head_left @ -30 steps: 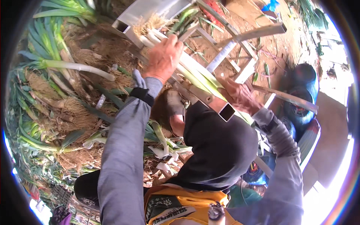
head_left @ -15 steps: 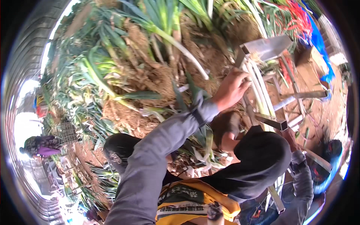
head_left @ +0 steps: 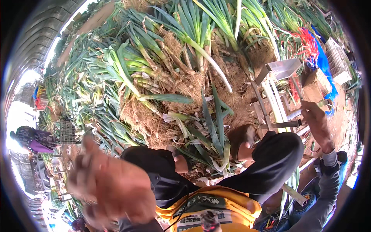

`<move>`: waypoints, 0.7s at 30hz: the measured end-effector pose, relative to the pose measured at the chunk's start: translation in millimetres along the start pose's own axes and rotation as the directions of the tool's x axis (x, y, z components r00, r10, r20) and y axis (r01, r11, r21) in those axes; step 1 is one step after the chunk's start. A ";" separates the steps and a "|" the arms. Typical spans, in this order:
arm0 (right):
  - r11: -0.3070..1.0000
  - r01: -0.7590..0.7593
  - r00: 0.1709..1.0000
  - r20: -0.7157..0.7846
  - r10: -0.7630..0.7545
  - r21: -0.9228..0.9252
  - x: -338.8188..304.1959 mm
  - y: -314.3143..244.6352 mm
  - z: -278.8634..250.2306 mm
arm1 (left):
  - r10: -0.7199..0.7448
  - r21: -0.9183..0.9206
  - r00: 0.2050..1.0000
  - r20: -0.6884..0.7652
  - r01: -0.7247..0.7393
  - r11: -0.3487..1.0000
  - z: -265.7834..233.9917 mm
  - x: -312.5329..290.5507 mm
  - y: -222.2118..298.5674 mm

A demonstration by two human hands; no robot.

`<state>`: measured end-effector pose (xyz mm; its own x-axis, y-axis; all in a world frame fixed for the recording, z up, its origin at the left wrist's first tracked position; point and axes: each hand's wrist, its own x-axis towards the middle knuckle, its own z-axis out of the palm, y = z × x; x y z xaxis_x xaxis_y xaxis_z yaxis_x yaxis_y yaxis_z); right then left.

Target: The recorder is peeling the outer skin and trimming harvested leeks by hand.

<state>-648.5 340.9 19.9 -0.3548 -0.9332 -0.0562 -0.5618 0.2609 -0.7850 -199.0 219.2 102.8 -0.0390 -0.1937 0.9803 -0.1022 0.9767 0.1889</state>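
Observation:
My left hand (head_left: 116, 185) is raised close to the camera at lower left, smeared by motion, so its fingers are unclear. At the right, my right hand (head_left: 319, 123) is beside a metal stand (head_left: 286, 124), fingers curled together; what they hold, if anything, is hidden. White-stemmed green onions (head_left: 275, 101) lie lengthwise along the stand beside my knee, under a small metal trough (head_left: 284, 69). In front of my feet, loose leaves and peeled skins (head_left: 214, 131) cover the ground. A big heap of green onions (head_left: 154, 65) with dirty roots fills the far side.
A cardboard box (head_left: 317, 85), blue sheeting (head_left: 327, 77), red strings (head_left: 307, 44) and a pale crate (head_left: 338, 60) are at the far right. A person in purple (head_left: 38, 141) is at the far left beside a wire crate (head_left: 66, 131). Blue footwear (head_left: 305, 201) shows at lower right.
My left hand has swung from the onions on the stand back to the lower left, near the camera. My right hand has risen from low beside the stand to its outer side.

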 end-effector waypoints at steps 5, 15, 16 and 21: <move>0.964 0.148 0.968 0.232 -0.096 -0.219 0.7 -88.6 52.7 | 0.096 -0.230 0.786 0.611 0.060 0.971 -68.4 29.6 0.8; 0.788 0.536 0.782 0.530 -0.328 -0.304 25.6 -109.8 148.6 | -0.133 -0.211 0.931 0.339 0.212 0.954 -75.0 13.6 20.2; 0.791 0.526 0.776 0.556 -0.297 -0.312 25.4 -106.3 151.8 | -0.134 -0.202 0.935 0.329 0.208 0.957 -72.9 10.9 23.0; 0.804 0.508 0.727 0.654 -0.208 -0.308 24.6 -79.5 159.8 | -0.147 -0.178 0.941 0.306 0.208 0.962 -59.1 3.4 26.6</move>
<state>-493.2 257.8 -17.7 0.3483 -0.8943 -0.2810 -0.8623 -0.1882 -0.4701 -143.1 250.0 114.6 -0.3259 -0.3544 0.8765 0.0701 0.9155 0.3962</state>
